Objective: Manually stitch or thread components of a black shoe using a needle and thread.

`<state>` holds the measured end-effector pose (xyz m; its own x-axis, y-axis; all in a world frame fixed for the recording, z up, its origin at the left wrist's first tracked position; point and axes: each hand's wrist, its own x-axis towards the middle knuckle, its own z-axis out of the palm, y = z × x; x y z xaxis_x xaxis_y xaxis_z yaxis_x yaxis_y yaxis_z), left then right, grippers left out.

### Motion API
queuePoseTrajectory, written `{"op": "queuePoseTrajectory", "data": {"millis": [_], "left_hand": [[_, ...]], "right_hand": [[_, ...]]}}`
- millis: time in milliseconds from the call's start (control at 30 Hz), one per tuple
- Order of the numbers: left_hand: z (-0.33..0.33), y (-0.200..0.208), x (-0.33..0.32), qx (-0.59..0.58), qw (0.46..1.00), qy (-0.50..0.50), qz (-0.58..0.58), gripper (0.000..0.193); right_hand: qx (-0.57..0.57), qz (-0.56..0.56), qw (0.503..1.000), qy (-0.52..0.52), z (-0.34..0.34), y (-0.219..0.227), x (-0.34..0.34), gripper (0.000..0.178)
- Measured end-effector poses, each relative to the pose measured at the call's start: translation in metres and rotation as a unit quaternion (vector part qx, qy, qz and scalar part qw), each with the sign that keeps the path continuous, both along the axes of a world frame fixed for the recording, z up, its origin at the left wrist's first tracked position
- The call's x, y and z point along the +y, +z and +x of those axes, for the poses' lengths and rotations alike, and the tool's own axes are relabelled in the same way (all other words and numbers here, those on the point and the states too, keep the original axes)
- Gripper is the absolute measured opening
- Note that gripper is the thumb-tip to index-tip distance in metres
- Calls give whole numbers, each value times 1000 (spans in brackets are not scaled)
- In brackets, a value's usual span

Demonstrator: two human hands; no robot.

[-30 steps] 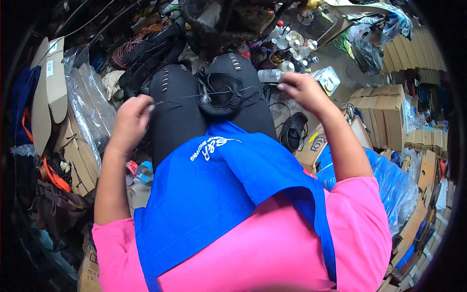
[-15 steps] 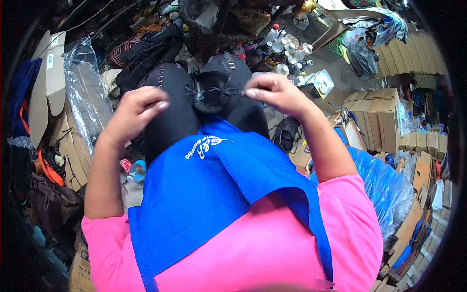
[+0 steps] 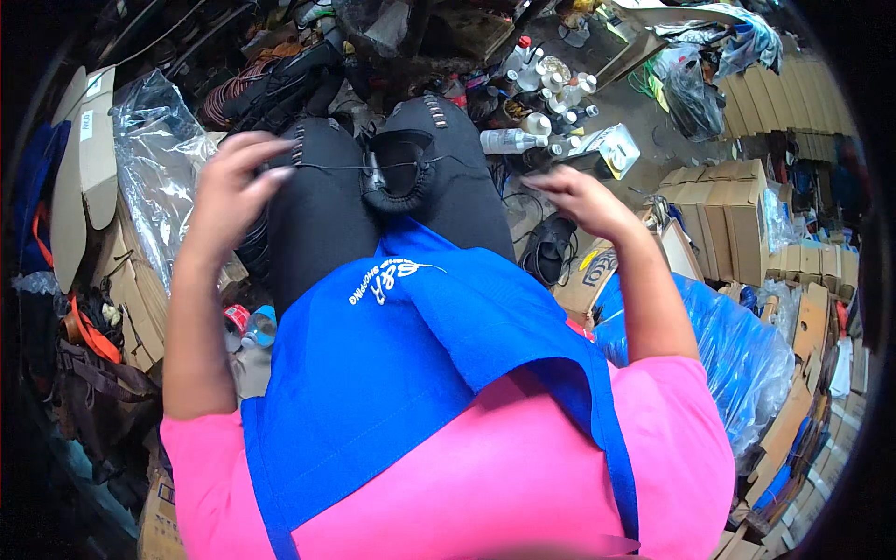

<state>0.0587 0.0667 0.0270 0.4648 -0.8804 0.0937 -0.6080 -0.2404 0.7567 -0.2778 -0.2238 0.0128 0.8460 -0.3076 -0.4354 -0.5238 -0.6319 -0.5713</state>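
Thread across a black shoe, hands apart

The black shoe (image 3: 399, 198), or a shoe-like upper, sits between my thighs, opening upwards, its gathered rim towards me against my black trousers (image 3: 313, 224). Dark thread (image 3: 331, 167) runs out from both sides of it. My left hand (image 3: 241, 191) is off to one side, thumb and fingers somewhat spread near the thread's left end; my right hand (image 3: 583, 198) is well apart on the other side, fingers reaching inwards. Both are blurred, so I cannot tell whether either pinches the thread.

I judge the shoe light, with a soft, puckered rim that would give under a thumb and a firmer body beneath. I'd steady it by its outer sides, between my knees, rather than squash the opening. The thread looks thin, so likely slippery and apt to cut into skin; I'd take it close to the fingertips, perhaps with a turn round a finger.
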Motion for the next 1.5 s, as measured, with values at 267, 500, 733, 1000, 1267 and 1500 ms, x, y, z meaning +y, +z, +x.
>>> {"op": "queuePoseTrajectory", "data": {"millis": [267, 500, 733, 1000, 1267, 1500], "left_hand": [[-48, -22, -104, 183, 961, -207, 15, 21], [-43, -25, -109, 296, 922, -226, 106, 18], [-40, -37, -104, 392, 882, -244, 98, 26], [-40, -30, -106, 285, 898, -311, 123, 33], [-44, -22, -113, 114, 919, -362, 107, 29], [-66, -35, -107, -23, 987, -162, 12, 29]], "right_hand": [[-225, 19, 974, 32, 110, 21, 29, 11], [-217, 46, 973, 62, 110, 9, 31, 11], [-248, 117, 961, -30, 95, -9, 50, 14], [-247, -85, 963, 72, 87, 13, 61, 26], [-128, -179, 947, 235, 116, 37, 55, 16], [-110, 151, 982, -12, 103, -1, 47, 15]]}}
